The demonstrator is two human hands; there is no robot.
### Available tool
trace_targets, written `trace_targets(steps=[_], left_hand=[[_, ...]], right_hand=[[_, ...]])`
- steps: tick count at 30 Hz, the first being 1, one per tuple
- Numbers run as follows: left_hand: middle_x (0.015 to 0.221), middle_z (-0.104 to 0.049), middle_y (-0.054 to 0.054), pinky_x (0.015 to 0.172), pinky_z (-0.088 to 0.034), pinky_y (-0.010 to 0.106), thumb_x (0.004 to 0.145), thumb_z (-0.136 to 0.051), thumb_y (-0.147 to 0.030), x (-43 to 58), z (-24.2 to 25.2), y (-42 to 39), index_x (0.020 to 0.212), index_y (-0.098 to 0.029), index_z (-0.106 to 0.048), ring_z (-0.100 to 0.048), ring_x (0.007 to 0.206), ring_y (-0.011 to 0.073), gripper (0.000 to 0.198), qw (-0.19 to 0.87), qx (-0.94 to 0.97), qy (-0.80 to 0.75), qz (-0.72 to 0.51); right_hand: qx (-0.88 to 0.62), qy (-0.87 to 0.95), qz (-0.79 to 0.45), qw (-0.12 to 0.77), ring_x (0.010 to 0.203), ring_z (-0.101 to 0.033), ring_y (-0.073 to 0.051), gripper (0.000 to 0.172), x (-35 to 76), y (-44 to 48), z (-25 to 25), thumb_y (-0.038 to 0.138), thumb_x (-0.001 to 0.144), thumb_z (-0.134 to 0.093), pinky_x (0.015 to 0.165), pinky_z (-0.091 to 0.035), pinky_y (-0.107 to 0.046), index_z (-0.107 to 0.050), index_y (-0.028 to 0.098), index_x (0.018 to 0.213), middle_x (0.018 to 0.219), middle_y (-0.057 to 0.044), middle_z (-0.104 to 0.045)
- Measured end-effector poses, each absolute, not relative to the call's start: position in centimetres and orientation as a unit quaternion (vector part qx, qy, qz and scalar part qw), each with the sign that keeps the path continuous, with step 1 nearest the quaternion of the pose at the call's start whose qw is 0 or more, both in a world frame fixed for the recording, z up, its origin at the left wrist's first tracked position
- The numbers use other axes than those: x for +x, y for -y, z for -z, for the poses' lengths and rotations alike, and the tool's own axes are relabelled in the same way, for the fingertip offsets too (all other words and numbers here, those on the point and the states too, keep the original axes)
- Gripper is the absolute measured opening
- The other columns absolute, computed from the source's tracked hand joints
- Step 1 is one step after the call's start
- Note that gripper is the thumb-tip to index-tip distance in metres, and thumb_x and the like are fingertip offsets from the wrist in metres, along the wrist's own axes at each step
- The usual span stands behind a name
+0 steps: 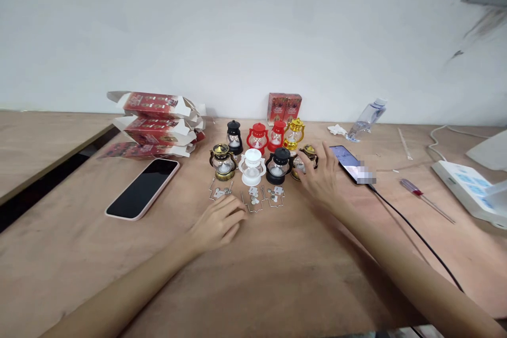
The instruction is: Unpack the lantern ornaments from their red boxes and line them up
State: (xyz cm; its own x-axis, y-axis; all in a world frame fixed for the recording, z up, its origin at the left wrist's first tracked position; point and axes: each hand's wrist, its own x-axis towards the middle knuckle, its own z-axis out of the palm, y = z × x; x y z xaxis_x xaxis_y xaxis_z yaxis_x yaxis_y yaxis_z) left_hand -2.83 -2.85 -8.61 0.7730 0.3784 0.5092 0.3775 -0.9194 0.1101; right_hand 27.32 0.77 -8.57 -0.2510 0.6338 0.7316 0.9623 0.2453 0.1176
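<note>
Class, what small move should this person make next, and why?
Probably close the right hand around the front row's right-end black-and-gold lantern: its fingers are spread there, not visibly gripping, while the left hand lies low beside the small loose parts.

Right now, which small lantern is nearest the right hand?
The black-and-gold miniature lantern with a clear body, at the front row's right end: the right hand partly covers it. Its look-alike stands at that row's left end.

Lighting the wall softly, seemingly from overhead, and casting a dark shadow beside the right forearm. Blurring detail in the small parts, stretching shapes toward the edges.
</note>
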Motion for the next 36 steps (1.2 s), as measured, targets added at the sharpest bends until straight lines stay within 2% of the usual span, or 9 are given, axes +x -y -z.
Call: trace_targets(steps=[3,6,15,18,20,23,26,32,36], left_hand=[[0.088,-0.061,0.007,0.072,-0.042,0.030,0.083,-0.038,-0.005,-2.9,8.6,2.9,0.087,-0.016,-0.057,-0.053,0.082,0.0174,0.022,0.004,0.943,-0.198,-0.269],[0.087,-0.062,0.007,0.072,-0.043,0.030,0.084,-0.038,-0.005,-2.9,8.6,2.9,0.085,-0.016,-0.057,-0.053,0.082,0.0169,0.022,0.008,0.943,-0.195,-0.270],[0.084,-0.061,0.006,0.070,-0.043,0.029,0.084,-0.038,-0.004,-2.9,8.5,3.0,0.084,-0.016,-0.057,-0.054,0.079,0.0164,0.023,0.000,0.942,-0.185,-0.282],[0.084,-0.062,0.006,0.070,-0.043,0.029,0.083,-0.038,-0.004,-2.9,8.4,2.9,0.084,-0.016,-0.057,-0.053,0.078,0.0161,0.023,0.010,0.941,-0.184,-0.284],[0.084,-0.062,0.006,0.071,-0.044,0.029,0.083,-0.039,-0.004,-2.9,8.3,3.1,0.085,-0.016,-0.058,-0.054,0.079,0.0161,0.022,0.034,0.937,-0.187,-0.293],[0.084,-0.061,0.006,0.072,-0.045,0.029,0.084,-0.041,-0.008,-2.5,7.9,4.1,0.092,-0.016,-0.058,-0.054,0.080,0.0158,0.020,0.125,0.913,-0.208,-0.329],[0.088,-0.061,0.006,0.071,-0.046,0.028,0.085,-0.050,-0.018,-1.8,7.6,5.6,0.100,-0.017,-0.056,-0.056,0.080,0.0154,0.016,0.255,0.877,-0.238,-0.332],[0.103,-0.059,0.008,0.080,-0.048,0.033,0.073,-0.066,-0.055,-0.5,8.1,7.5,0.120,-0.018,-0.046,-0.057,0.093,0.0198,0.064,0.575,0.740,-0.209,-0.280],[0.110,-0.060,0.009,0.090,-0.044,0.039,0.062,-0.076,-0.055,-0.7,8.5,7.7,0.124,-0.021,-0.041,-0.056,0.105,0.0233,0.079,0.728,0.606,-0.205,-0.247]], right_hand=[[-0.524,0.759,0.274,0.271,0.130,-0.034,-0.034,0.035,27.6,-1.2,8.1,0.023,0.089,-0.047,0.099,-0.037,-0.054,-0.051,0.018,0.123,0.133,-0.018,-0.045],[-0.499,0.775,0.276,0.275,0.123,-0.041,-0.031,0.024,28.1,-1.3,7.4,0.022,0.090,-0.045,0.097,-0.041,-0.049,-0.058,0.015,0.109,0.124,-0.018,-0.052],[-0.547,0.714,0.271,0.343,0.093,-0.059,-0.024,0.017,30.5,0.5,5.3,0.024,0.090,-0.046,0.082,-0.047,-0.039,-0.059,0.018,0.079,0.102,-0.014,-0.065],[-0.577,0.682,0.238,0.381,0.081,-0.062,-0.021,0.018,30.6,2.0,3.4,0.027,0.086,-0.050,0.070,-0.047,-0.033,-0.057,0.019,0.070,0.094,-0.011,-0.066],[-0.606,0.672,0.185,0.382,0.066,-0.060,-0.017,0.020,30.1,3.3,1.6,0.028,0.082,-0.052,0.060,-0.043,-0.030,-0.055,0.020,0.064,0.080,-0.006,-0.066],[-0.647,0.679,0.065,0.342,0.051,-0.054,-0.015,0.020,28.3,5.2,-1.2,0.030,0.076,-0.056,0.050,-0.036,-0.027,-0.055,0.020,0.058,0.056,0.000,-0.059],[-0.633,0.700,-0.060,0.325,0.046,-0.051,-0.013,0.022,25.7,6.6,-2.4,0.031,0.076,-0.057,0.046,-0.034,-0.025,-0.055,0.020,0.057,0.051,0.001,-0.057],[-0.564,0.711,-0.178,0.381,0.052,-0.052,-0.011,0.019,20.7,7.2,-0.3,0.024,0.082,-0.051,0.048,-0.038,-0.022,-0.055,0.019,0.064,0.059,0.001,-0.058],[-0.522,0.731,-0.156,0.410,0.059,-0.053,-0.011,0.018,18.4,6.8,1.0,0.019,0.084,-0.047,0.053,-0.039,-0.023,-0.052,0.019,0.066,0.069,0.000,-0.059]])
